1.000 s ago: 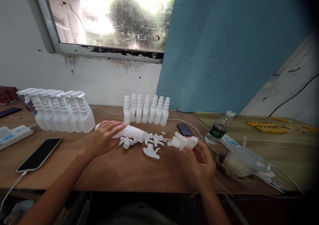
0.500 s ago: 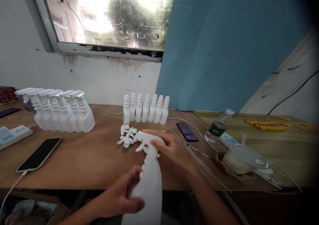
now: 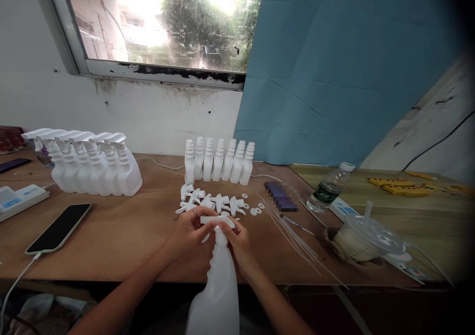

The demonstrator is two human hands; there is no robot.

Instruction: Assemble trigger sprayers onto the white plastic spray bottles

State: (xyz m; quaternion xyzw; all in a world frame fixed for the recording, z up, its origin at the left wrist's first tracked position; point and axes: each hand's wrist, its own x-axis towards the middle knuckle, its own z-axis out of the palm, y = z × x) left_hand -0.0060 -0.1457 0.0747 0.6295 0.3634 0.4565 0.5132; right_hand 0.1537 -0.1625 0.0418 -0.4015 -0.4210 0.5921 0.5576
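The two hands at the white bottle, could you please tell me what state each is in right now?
Left hand: closed on the spray head.
Right hand: closed on the same spray head, above the bottle.

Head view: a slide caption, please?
Left hand and right hand grip the spray head atop a white bottle, loose spray heads lying beyond.

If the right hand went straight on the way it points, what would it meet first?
The trigger spray head the right hand grips atop the white spray bottle; beyond that, probably the loose trigger spray heads, though depth is unclear.
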